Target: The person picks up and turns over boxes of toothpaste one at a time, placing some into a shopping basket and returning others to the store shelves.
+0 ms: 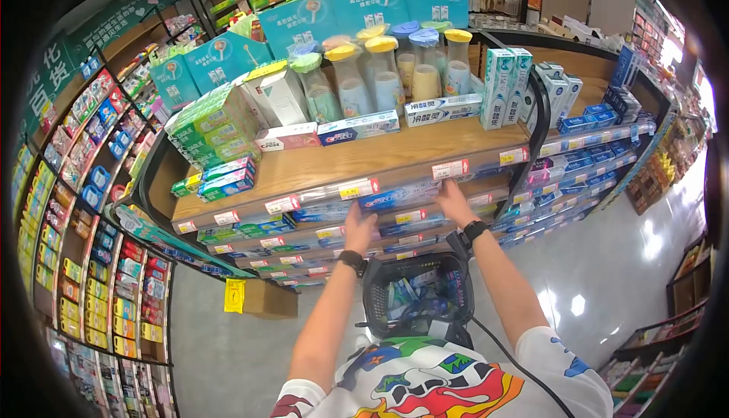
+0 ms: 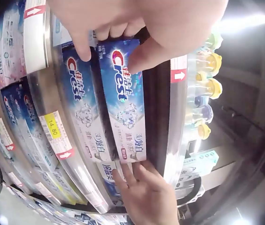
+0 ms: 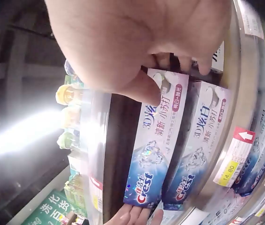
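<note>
A blue-and-white Crest toothpaste box [image 2: 123,105] sits on a shelf level beneath the wooden top, above another Crest box [image 2: 83,105] of the same design. My left hand [image 1: 359,228] grips one end of the upper box, its thumb over the corner and several fingers curled in at the end. At the opposite end, my right hand [image 1: 456,204] holds the same box, the thumb [image 3: 146,89] lying across its printed face. Parts of both ends are hidden under the fingers. A wristband circles each wrist.
A dark basket [image 1: 372,296] with packaged goods stands below, between my arms. Price-tag rails [image 1: 357,189] run along the shelf edges. On the wooden top [image 1: 326,171] stand lidded pitchers [image 1: 349,88] and toothpaste boxes [image 1: 364,127]. A carton [image 1: 272,300] sits on the floor at left.
</note>
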